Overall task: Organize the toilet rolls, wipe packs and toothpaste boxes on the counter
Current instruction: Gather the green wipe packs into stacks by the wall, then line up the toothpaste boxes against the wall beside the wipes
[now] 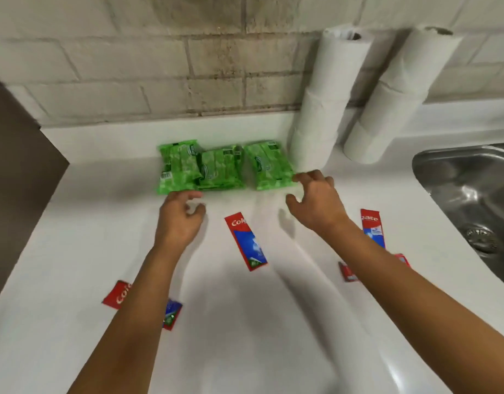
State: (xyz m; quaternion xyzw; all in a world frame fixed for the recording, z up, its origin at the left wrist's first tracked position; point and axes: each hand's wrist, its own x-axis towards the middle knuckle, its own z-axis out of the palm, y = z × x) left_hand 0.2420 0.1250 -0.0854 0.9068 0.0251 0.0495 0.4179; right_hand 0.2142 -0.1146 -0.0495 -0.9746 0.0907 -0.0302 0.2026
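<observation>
Both bare arms are being stretched forward over the white desk [74, 223], from the near edge toward the far wall. The left hand [179, 217] is being held palm down, just near of the left wipe pack [178, 166], with fingers loosely curled and nothing being gripped; whether its fingertips are touching the pack cannot be told. The right hand [316, 200] is being held with fingers spread and relaxed, nothing being grasped, its fingertips lying at the near right corner of the right wipe pack [269, 166]. A middle wipe pack [221, 170] is being overlapped by the left one.

Two stacks of toilet rolls are being kept upright at the far side: the left stack [327, 100] just right of the wipe packs, the right stack [392, 100] beside it, near the wall.

Toothpaste boxes are lying flat and scattered: one [246, 241] between the forearms, one [373, 227] right of the right wrist, one [348, 273] partly hidden under the right forearm, and one [118, 294] partly hidden under the left forearm.

A steel sink [466, 180] is being seen at the right
</observation>
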